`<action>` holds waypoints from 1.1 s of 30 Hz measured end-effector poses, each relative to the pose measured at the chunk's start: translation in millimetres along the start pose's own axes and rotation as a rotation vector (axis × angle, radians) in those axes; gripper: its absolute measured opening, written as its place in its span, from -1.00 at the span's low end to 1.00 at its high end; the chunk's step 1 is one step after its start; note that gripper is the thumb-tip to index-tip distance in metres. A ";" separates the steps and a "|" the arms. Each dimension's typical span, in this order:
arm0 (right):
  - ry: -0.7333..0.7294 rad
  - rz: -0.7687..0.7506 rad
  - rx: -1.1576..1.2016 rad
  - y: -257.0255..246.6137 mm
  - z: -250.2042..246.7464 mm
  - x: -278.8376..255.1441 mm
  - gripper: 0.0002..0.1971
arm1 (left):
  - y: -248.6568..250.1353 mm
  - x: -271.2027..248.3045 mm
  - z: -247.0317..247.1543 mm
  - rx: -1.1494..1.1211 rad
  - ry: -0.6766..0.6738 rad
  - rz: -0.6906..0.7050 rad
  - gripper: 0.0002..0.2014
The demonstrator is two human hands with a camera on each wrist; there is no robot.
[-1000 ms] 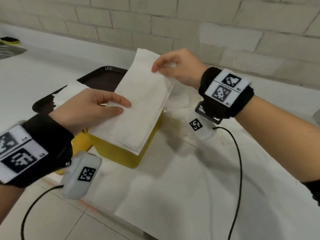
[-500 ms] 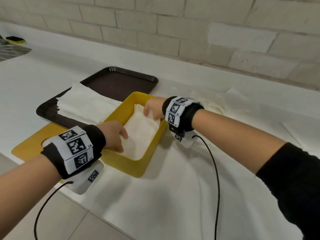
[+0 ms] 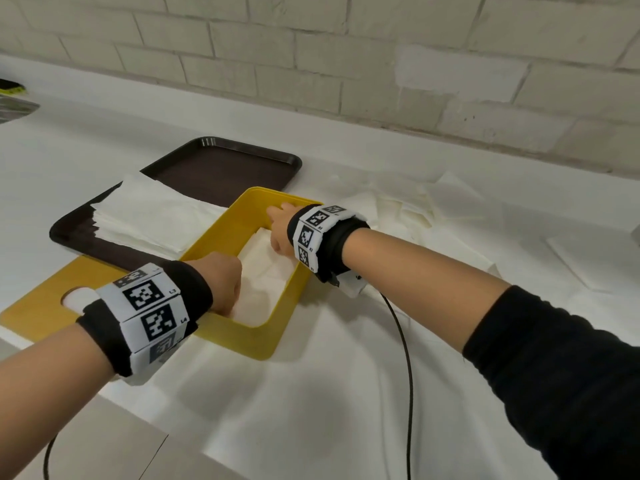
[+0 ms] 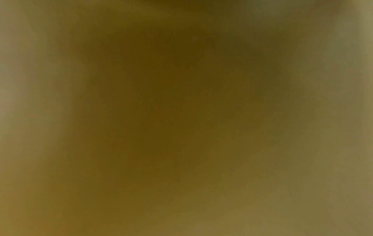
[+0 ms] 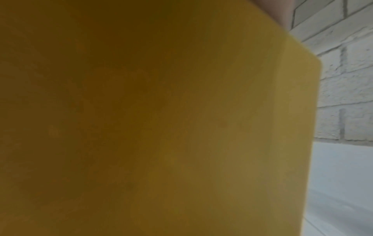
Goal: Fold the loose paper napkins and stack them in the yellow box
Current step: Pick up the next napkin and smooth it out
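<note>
Head view shows the folded napkins lying flat in the bottom of the yellow box, which sits on the white counter against the near edge of the dark tray. Both hands reach down inside the box, one at each end of the paper, probably to seat the stack level and square with the walls. The left hand is at the near end and the right hand at the far end by the back wall; their fingers point down out of sight, so I cannot tell whether they press flat or pinch the paper. A stack of unfolded napkins waits on the tray just left of the box, within easy reach for the next fold, and more loose sheets lie crumpled on the counter to the right. A yellow lid lies beside the box. Both wrist views are filled with blurred yellow, likely the box wall close up.
</note>
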State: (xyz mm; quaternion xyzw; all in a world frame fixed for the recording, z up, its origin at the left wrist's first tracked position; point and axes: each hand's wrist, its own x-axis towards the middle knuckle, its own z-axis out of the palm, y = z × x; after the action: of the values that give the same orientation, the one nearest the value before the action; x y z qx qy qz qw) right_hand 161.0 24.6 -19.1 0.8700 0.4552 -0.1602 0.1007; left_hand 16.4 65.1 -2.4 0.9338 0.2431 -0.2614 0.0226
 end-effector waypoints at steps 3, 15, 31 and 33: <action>-0.079 0.013 -0.058 -5.7 -1.6 -1.4 -0.46 | 0.7 -0.7 0.8 0.051 -0.016 -0.003 -0.69; 0.245 -0.143 0.149 36.5 -40.5 -89.2 -0.64 | -18.0 -13.7 -10.9 -0.113 -0.098 0.085 -0.63; -0.009 0.284 0.132 122.3 58.6 -161.2 -0.42 | 128.2 -33.5 -17.9 -0.597 0.322 0.375 -0.72; 0.054 0.323 0.154 125.4 60.9 -153.1 -0.38 | 143.5 -14.3 -16.6 -0.508 0.291 0.310 -0.62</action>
State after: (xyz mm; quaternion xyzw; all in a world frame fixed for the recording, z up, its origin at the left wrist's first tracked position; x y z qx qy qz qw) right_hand 171.2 -182.1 -15.3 0.9410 0.2984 -0.1527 0.0459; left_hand 80.5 -64.8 6.8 0.9518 0.1562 -0.0496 0.2592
